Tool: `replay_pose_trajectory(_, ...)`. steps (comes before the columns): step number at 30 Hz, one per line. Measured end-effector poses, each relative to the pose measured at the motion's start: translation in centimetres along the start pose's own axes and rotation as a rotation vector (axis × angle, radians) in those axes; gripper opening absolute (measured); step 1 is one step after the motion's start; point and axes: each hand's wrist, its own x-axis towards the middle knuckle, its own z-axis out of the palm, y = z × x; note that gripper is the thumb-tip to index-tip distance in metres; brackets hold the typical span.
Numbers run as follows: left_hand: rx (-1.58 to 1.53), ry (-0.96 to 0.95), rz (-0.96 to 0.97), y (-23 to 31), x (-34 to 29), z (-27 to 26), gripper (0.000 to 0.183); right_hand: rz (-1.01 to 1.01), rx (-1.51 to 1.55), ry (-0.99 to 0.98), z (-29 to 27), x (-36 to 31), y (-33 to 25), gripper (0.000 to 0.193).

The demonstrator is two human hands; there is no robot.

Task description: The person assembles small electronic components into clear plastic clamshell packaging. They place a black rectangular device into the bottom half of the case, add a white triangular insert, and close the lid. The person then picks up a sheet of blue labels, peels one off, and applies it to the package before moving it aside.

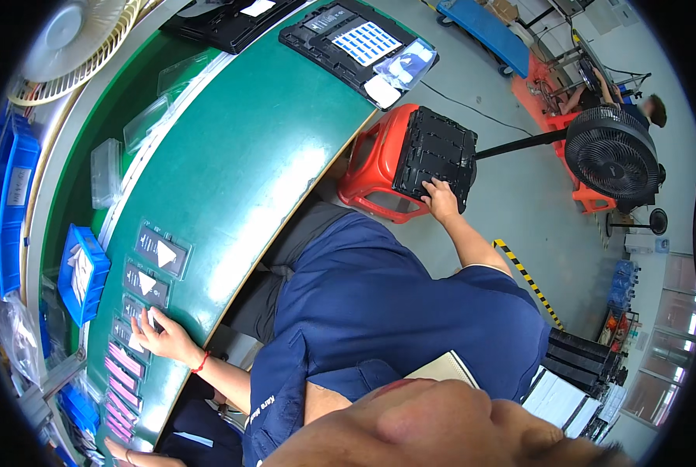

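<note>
On the left, my left hand (163,340) reaches over a row of flat dark grey rectangular packs on the green table (231,171). Its fingers are bent but apart, and they touch or hover just above a pack (132,307); I cannot tell which. White triangles lie on a second pack (147,285) and on the farthest pack (161,251). Nearer packs bear pink strips (122,389). To the right, my right hand (441,199) lies with spread fingers on the near edge of a black moulded tray (437,152), which sits on a red plastic stool (375,167).
Another black tray (317,39) at the table's far end carries a label sheet (366,43) and a clear bag. A blue bin (83,274) stands behind the packs. A co-worker's hand (142,458) is at lower left. A black fan (611,154) stands beyond the stool.
</note>
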Motion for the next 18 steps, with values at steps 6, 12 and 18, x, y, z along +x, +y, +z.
replay_pose_trajectory(6,0.005,-0.003,0.011,0.2,0.0,-0.1,0.023,-0.036,0.044,0.013,0.4,-1.1,1.3,0.026)
replay_pose_trajectory(12,0.006,0.000,0.010,0.8,0.2,0.0,0.022,-0.111,0.075,0.036,0.5,-1.2,1.7,0.023)
replay_pose_trajectory(18,-0.014,0.031,-0.011,-0.4,-0.4,0.4,0.019,-0.177,0.119,0.069,1.7,0.7,1.8,0.025)
